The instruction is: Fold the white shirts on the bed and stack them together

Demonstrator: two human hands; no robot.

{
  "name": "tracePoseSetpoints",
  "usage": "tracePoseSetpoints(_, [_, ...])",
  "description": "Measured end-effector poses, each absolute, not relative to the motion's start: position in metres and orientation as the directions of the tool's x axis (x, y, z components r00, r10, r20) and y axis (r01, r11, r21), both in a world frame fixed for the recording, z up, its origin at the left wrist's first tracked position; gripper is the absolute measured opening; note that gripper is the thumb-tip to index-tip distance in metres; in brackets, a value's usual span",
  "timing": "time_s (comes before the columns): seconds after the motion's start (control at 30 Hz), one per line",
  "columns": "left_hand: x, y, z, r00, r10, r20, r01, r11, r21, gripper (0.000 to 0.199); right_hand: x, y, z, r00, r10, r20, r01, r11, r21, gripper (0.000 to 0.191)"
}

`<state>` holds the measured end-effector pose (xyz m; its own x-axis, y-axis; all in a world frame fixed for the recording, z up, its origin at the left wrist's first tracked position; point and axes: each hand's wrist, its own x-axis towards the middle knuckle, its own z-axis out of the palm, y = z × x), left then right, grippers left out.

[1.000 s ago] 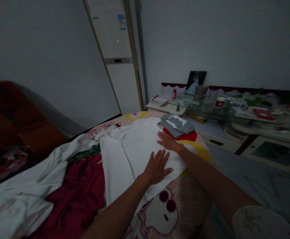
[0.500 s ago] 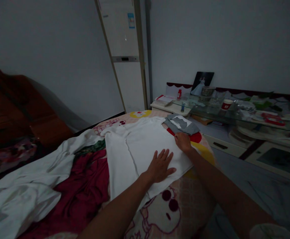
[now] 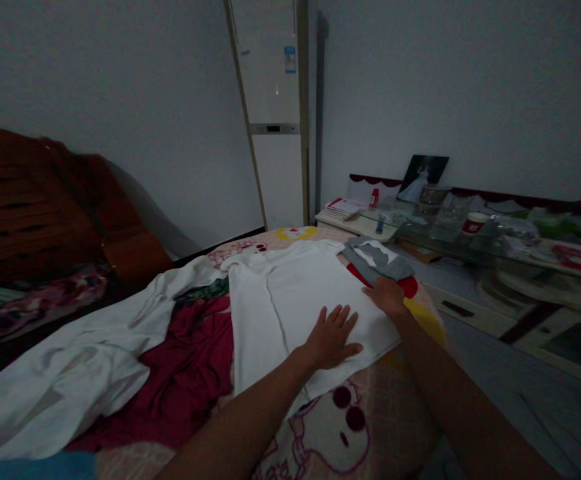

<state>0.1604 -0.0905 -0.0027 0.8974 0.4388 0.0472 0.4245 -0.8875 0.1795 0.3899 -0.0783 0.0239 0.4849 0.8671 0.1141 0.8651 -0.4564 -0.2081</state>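
A white garment [image 3: 300, 287] lies spread out on a patterned cover [image 3: 385, 413]. My left hand [image 3: 331, 337] rests flat on its lower part, fingers spread. At the garment's right edge is my right hand [image 3: 386, 295], its fingers bent and drawn together on the cloth; whether they pinch it is too small to make out. Just beyond the right hand sits a folded grey cloth [image 3: 378, 260] with a white print. To the left, a dark red cloth [image 3: 190, 367] and a crumpled white cloth [image 3: 85, 360] lie side by side.
A wooden chair [image 3: 60, 207] stands at the left. Behind the cover rises a tall white air conditioner [image 3: 280, 173]. Along the right wall, a low cabinet [image 3: 475, 313] with a glass top bears a paper cup [image 3: 474, 224], a photo [image 3: 423, 179] and several other items.
The view has turned slightly left, so everything sits further right. My right hand has shifted slightly away along the garment's edge, nearer the grey cloth. My left hand stays flat on the garment.
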Motion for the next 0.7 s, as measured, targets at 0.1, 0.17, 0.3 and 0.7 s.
tracePoseSetpoints(0.1, [0.161,-0.09,-0.003,0.897,0.439,0.04,0.426,-0.886,0.184,0.077,0.393,-0.077,0.026,0.516,0.856,0.034,0.838,-0.496,-0.23,0.042])
tracePoseSetpoints(0.17, [0.161,-0.09,-0.003,0.896,0.442,0.043,0.426,-0.883,0.199,0.077,0.395,-0.076,0.028,0.46,0.887,0.021,0.844,-0.43,-0.321,0.029])
tracePoseSetpoints(0.3, [0.161,-0.089,-0.002,0.889,0.454,0.053,0.43,-0.87,0.239,0.076,0.397,-0.074,0.027,0.404,0.913,0.064,0.807,-0.322,-0.494,0.021])
tracePoseSetpoints(0.7, [0.156,-0.052,0.014,0.729,0.648,0.22,0.44,-0.69,0.575,0.049,0.376,-0.076,0.033,0.141,0.984,0.11,0.537,0.017,-0.844,0.031])
